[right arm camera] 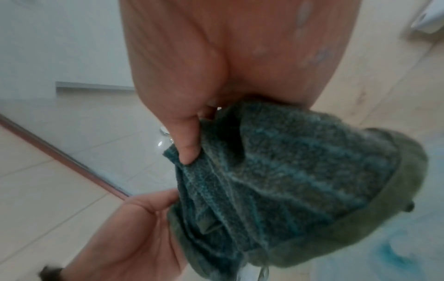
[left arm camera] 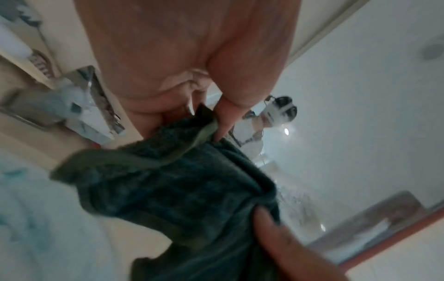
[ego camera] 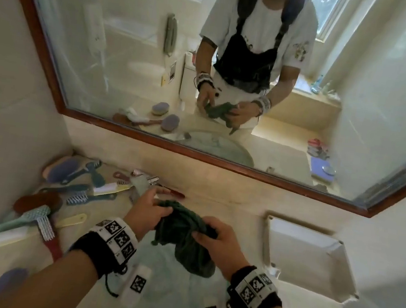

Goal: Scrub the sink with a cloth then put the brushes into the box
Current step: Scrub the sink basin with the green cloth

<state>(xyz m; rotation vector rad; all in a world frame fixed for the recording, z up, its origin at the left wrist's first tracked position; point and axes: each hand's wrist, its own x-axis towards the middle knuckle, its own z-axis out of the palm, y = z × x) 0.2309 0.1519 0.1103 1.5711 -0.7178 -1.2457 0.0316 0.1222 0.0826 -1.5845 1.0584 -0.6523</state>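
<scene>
Both hands are on the same dark green cloth, bunched up and held in the air over the sink. The left hand has its fingers curled into the top left part of the bundle, and the left wrist view shows the thumb pressing a fold against the fingers, so it's a proper pinch. The right hand grips the other side; in the right wrist view its thumb is clamped down on a ribbed edge of the cloth with the rest of the fabric hanging out below the palm. A loose end of the cloth dangles down toward the basin.

The sink itself is a pale round basin with bluish smears in it, directly under the hands, and a couple of white tags with black square markers lie at its near side. Both wrists wear black bands with the same kind of markers.

The brushes are all scattered on the counter to the left of the sink: teal, red, yellow and lilac ones, some overlapping each other. The faucet sits just behind the left hand. The white box lies on the counter to the right of the sink, well apart from the brushes. A big wood-framed mirror runs along the back and shows the person holding the cloth.
</scene>
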